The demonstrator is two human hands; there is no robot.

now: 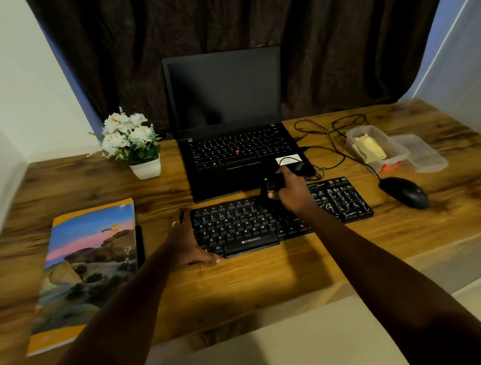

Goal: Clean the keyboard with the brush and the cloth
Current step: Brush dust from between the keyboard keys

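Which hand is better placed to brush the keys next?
Right. The right hand grips the dark brush over the keyboard, while the left hand only braces its left edge.

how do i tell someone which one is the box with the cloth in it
Start at the laptop at the middle back of the desk and go right, past the looped cable. The box sits there, behind the mouse. Unlike the flat lid to its right, it is deep, clear, holds a yellow cloth and has an orange clip at the front.
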